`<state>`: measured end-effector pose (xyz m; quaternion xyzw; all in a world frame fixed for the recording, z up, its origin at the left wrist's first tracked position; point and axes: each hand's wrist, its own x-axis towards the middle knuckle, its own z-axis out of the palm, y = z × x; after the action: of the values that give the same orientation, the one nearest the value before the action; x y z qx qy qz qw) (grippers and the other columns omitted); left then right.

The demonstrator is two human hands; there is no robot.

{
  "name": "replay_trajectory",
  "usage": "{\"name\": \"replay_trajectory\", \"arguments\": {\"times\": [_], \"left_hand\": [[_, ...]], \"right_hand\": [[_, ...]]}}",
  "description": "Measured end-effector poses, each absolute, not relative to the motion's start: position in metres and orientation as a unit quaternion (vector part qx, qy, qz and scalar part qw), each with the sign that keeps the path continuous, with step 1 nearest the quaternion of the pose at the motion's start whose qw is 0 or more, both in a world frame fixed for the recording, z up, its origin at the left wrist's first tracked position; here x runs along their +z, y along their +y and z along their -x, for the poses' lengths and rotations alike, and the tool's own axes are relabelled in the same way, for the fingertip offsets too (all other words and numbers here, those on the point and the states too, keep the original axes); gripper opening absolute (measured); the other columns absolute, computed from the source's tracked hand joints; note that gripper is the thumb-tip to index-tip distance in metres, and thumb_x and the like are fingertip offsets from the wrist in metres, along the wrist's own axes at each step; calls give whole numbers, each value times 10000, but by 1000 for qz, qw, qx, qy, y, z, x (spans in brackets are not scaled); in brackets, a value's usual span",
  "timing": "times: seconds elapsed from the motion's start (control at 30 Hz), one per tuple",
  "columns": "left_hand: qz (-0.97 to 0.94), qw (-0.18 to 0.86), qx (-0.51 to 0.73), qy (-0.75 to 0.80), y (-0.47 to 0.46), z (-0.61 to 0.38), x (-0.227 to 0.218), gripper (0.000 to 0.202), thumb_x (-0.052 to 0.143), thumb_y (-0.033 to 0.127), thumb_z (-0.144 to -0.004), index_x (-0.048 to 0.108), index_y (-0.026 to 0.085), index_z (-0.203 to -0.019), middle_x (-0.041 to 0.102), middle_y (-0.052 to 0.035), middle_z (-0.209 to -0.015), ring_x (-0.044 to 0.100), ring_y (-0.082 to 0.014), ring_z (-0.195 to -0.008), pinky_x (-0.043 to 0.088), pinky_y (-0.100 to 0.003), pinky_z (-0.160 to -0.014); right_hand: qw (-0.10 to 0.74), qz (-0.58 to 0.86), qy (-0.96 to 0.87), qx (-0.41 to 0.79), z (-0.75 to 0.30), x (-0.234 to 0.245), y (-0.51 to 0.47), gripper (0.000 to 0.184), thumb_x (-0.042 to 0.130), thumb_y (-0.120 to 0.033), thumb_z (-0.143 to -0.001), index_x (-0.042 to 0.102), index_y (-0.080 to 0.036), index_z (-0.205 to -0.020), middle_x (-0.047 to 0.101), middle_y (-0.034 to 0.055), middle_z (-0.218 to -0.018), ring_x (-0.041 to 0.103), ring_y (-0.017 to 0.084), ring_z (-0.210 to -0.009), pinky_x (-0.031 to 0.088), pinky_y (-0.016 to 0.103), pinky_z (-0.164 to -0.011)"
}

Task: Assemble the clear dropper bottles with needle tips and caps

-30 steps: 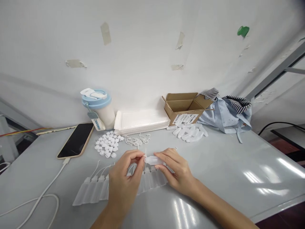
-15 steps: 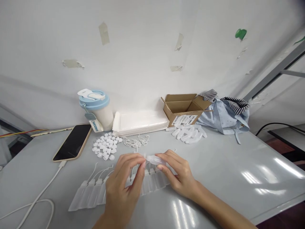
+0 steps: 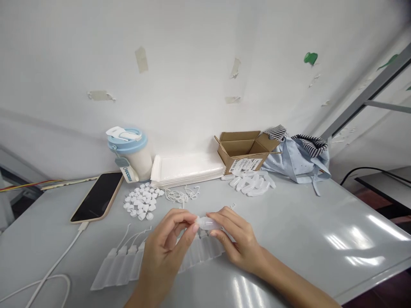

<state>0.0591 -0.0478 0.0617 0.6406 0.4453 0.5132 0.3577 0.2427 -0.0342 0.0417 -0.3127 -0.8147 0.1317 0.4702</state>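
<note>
In my right hand [image 3: 236,235] is a small translucent plastic bottle [image 3: 207,223], pinched between thumb and fingers and lying on its side with its neck to the left. My left hand [image 3: 170,244] closes thumb and fingertips at that neck, on a small white cap mostly hidden by the fingers. Beneath the hands lies a row of translucent plastic tubes [image 3: 117,267] with white caps and strings. Behind them are a pile of loose white caps [image 3: 141,199], a tangle of white strings [image 3: 180,196] and a heap of loose translucent bottles [image 3: 253,184].
A phone [image 3: 98,199] with a white cable [image 3: 61,251] lies at the left, near a blue-lidded cup [image 3: 133,149]. Along the wall stand a stack of white packets [image 3: 189,169], an open cardboard box [image 3: 244,156] and a light blue cloth bag [image 3: 292,156].
My left fingertips have come up against the bottle's neck, closing the small gap between cap and bottle. The camera view has shifted slightly.
</note>
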Motion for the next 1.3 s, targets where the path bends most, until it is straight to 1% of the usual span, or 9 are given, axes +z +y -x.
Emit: {"name": "replay_trajectory", "arguments": {"times": [0.17, 0.33, 0.57, 0.63, 0.73, 0.83, 0.93, 1.1, 1.3], "left_hand": [[-607, 432, 511, 429, -42, -59, 58, 29, 647, 230, -807, 662, 221, -831, 598, -11, -901, 614, -122, -818, 549, -184, -735], [-638, 384, 516, 423, -43, -62, 54, 54, 650, 189, -796, 666, 214, -841, 631, -30, -889, 633, -145, -839, 572, -210, -736], [-685, 319, 512, 409, -47, -66, 47, 184, 625, 170, -818, 629, 254, -982, 680, -14, -969, 669, -156, -904, 590, -223, -762], [-705, 285, 497, 419, -48, -66, 46, 243, 614, 176, -831, 619, 281, -1051, 680, -8, -1049, 674, -155, -925, 588, -221, -772], [-735, 231, 478, 422, -50, -67, 48, 297, 581, 182, -853, 592, 303, -1123, 664, -7, -1134, 662, -171, -986, 580, -254, -815], [-765, 180, 454, 421, -49, -67, 52, 286, 550, 187, -865, 575, 274, -1136, 652, -33, -1132, 632, -189, -1036, 572, -293, -832], [-794, 88, 457, 392, -46, -68, 56, 304, 562, 160, -850, 557, 213, -1149, 631, -83, -1127, 599, -215, -1054, 556, -337, -848], [-858, -41, 420, 292, -43, -68, 56, 488, 662, 130, -793, 488, 107, -1249, 601, -154, -1180, 507, -279, -1163, 498, -401, -938], [-872, -37, 389, 293, -32, -76, 63, 422, 596, 123, -832, 470, 97, -1234, 585, -175, -1200, 498, -286, -1182, 484, -444, -956]], "right_hand": [[467, 297, -826, 107, -242, 39, -34, 339, 501, -119, -891, 490, -149, -1229, 627, 96, -867, 509, 181, -719, 466, 321, -627], [447, 307, -836, 84, -243, 36, -34, 345, 487, -139, -900, 463, -159, -1243, 633, 86, -855, 527, 181, -716, 468, 313, -626], [430, 316, -844, 54, -242, 37, -36, 420, 456, -164, -914, 365, -165, -1323, 659, 90, -857, 542, 188, -669, 478, 319, -613], [434, 329, -832, 107, -244, 41, -37, 419, 458, -165, -916, 366, -191, -1324, 665, 100, -954, 577, 189, -738, 489, 323, -664], [423, 352, -775, 312, -246, 50, -38, 305, 434, -202, -942, 438, -217, -1247, 646, 91, -1065, 611, 175, -881, 486, 319, -770], [410, 309, -653, 557, -246, 58, -39, 241, 415, -283, -963, 458, -202, -1186, 659, 67, -969, 631, 157, -849, 469, 328, -798], [390, 231, -539, 710, -245, 60, -38, 271, 461, -344, -944, 468, -182, -1160, 663, 52, -849, 645, 163, -773, 460, 324, -752], [367, 197, -433, 799, -244, 53, -34, 306, 577, -368, -872, 540, -162, -1096, 667, 60, -812, 652, 174, -780, 431, 284, -732], [386, 195, -416, 800, -253, 51, -24, 330, 580, -365, -859, 563, -135, -1095, 682, 89, -814, 655, 198, -806, 441, 325, -780]]}}
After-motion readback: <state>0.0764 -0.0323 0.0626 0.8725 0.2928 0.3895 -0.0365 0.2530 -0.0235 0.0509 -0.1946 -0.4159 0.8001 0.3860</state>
